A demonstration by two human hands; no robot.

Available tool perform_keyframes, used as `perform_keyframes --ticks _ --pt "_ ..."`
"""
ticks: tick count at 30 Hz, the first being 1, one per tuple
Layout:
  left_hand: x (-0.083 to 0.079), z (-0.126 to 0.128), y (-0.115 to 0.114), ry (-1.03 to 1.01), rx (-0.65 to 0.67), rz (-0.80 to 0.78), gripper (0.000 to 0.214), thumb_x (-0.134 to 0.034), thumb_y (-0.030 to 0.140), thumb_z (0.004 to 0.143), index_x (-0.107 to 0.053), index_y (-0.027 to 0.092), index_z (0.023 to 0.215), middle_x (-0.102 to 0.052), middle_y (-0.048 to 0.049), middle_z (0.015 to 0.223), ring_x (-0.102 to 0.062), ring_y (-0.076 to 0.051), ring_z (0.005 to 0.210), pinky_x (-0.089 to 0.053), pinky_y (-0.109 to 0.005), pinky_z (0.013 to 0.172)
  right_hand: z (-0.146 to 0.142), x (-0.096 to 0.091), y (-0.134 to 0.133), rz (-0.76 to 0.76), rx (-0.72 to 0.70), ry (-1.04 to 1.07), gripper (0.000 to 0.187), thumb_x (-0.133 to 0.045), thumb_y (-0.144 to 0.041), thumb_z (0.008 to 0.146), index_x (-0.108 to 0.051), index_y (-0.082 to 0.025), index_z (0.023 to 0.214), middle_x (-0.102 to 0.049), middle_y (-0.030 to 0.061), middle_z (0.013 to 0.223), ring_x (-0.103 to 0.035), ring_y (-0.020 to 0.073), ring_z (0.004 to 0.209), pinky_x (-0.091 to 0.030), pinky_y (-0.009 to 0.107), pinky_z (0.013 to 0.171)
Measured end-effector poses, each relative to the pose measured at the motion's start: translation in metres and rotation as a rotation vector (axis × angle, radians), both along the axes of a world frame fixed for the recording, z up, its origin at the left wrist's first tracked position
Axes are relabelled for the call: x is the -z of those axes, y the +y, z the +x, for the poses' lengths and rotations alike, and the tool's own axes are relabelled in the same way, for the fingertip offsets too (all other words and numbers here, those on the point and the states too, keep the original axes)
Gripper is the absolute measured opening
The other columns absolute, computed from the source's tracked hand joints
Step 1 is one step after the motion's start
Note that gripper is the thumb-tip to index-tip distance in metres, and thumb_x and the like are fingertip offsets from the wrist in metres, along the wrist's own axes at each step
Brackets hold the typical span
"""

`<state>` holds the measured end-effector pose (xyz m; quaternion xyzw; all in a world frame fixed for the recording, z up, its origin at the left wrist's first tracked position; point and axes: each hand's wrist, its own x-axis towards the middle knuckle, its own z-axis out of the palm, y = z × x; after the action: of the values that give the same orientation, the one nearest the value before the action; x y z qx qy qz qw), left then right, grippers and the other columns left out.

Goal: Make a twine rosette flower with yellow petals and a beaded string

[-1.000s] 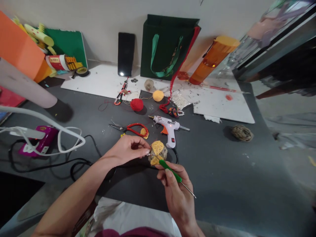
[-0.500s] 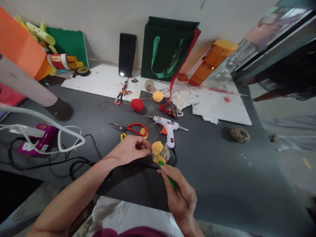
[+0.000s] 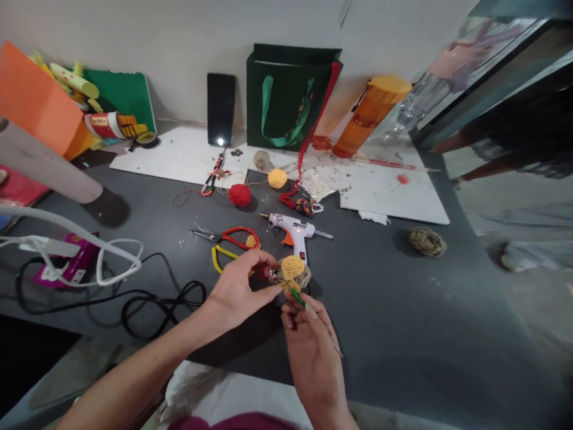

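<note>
My left hand (image 3: 239,289) is closed on a small crocheted piece (image 3: 293,269) with yellow rounded parts and a grey-brown part behind. My right hand (image 3: 316,352) grips a crochet hook (image 3: 298,297) with a green handle; its upper end meets the lower yellow part. The hook's thin metal shaft sticks out below the fingers. Just beyond the piece lies a white glue gun (image 3: 298,230) with an orange trigger. Scissors (image 3: 230,236) with red and yellow handles rest to the left of it, beside a small yellow piece (image 3: 253,241).
Balls of red yarn (image 3: 239,194), yellow yarn (image 3: 277,178) and brown yarn (image 3: 427,241) sit on the dark table. A green gift bag (image 3: 286,101) and a phone (image 3: 221,107) stand against the wall. Black cables (image 3: 165,304) run at left. Another person's legs (image 3: 483,161) show at right.
My left hand has turned and its fingers now wrap further around the crocheted piece. My right hand has rolled palm-up, still holding the hook. The view has shifted slightly.
</note>
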<state>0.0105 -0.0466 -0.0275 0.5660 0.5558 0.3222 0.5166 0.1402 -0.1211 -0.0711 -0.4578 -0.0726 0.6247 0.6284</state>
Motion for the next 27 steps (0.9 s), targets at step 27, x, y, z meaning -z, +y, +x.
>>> perform_keyframes --ticks 27 --pt "0.01 0.015 -0.012 -0.317 -0.196 -0.192 0.026 -0.07 0.02 0.057 -0.061 0.017 0.081 -0.043 0.0086 0.058 -0.041 -0.008 0.055 -0.037 -0.021 0.055 0.01 0.005 -0.023 0.205 -0.089 -0.478 0.009 -0.066 -0.031 0.089 -0.068 -0.025 0.095 -0.071 0.0021 0.083 -0.057 0.0126 0.063 -0.047 0.028 0.061"
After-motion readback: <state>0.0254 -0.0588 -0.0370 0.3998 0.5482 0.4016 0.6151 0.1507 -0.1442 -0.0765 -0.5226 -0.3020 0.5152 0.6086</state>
